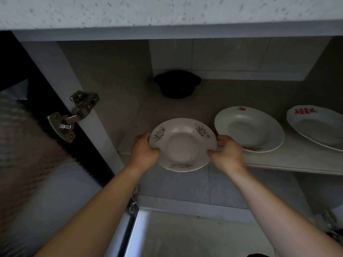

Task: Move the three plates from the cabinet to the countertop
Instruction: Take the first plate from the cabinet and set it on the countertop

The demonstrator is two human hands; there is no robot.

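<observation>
A white plate with pink and blue flowers (182, 143) juts out past the front edge of the cabinet shelf (289, 162). My left hand (143, 151) grips its left rim and my right hand (225, 152) grips its right rim. A second white plate (248, 128) with small red marks lies flat on the shelf just to the right, close to my right hand. A third plate (315, 125) with a red emblem lies at the far right, partly cut off by the frame. The speckled countertop (167, 10) runs across the top of the view.
A black pot (177, 84) stands at the back of the shelf. The open cabinet door with a metal hinge (74, 115) is on the left. Below the shelf is the tiled cabinet floor (185, 236).
</observation>
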